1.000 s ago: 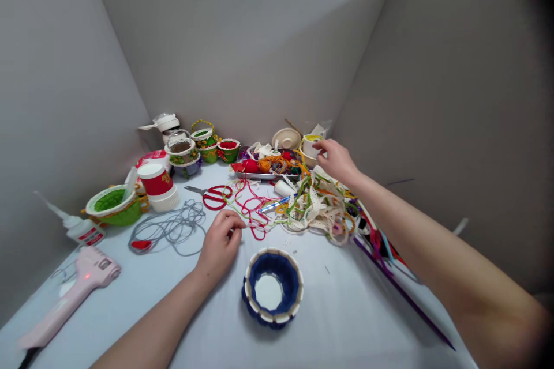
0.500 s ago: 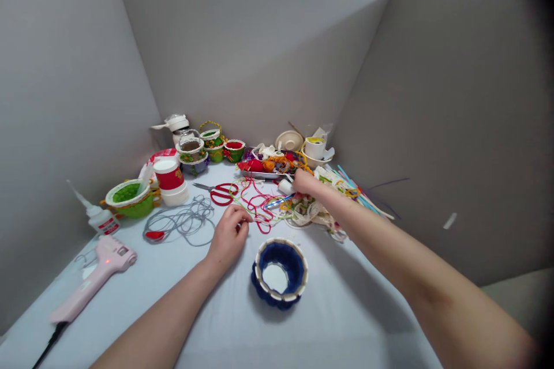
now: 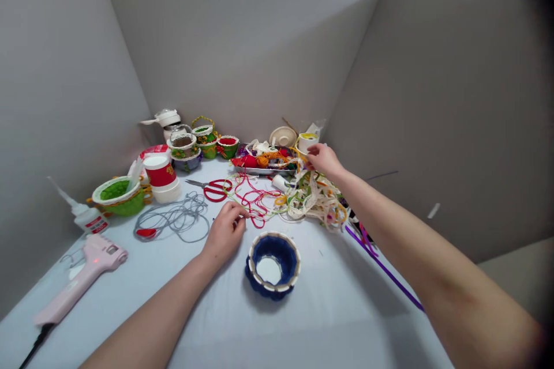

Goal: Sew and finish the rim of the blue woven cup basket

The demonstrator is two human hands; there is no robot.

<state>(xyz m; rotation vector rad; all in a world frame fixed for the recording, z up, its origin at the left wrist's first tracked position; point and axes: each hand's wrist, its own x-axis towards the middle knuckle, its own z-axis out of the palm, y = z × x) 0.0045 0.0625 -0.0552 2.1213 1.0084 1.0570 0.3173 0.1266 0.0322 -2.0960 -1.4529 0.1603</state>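
Note:
My left hand rests on the table with loosely bent fingers and no object visible in it. Red yarn lies just beyond its fingertips. In front of me a dark blue basket with a pale rim stands upright, touched by neither hand. My right hand reaches to the back right, its fingers apart, above a heap of cream lace and ribbon and close to a white cup with yellow inside. Its palm side is partly hidden.
Red-handled scissors, grey cord and a pink glue gun lie to the left. A glue bottle and a green basket stand there too. Behind is a metal tray of yarn. Purple strips lie at right.
My right hand has moved up and back from beside the white spool, and the blue-striped stick there is out of sight. Purple strips now show under my right forearm. The view has shifted slightly.

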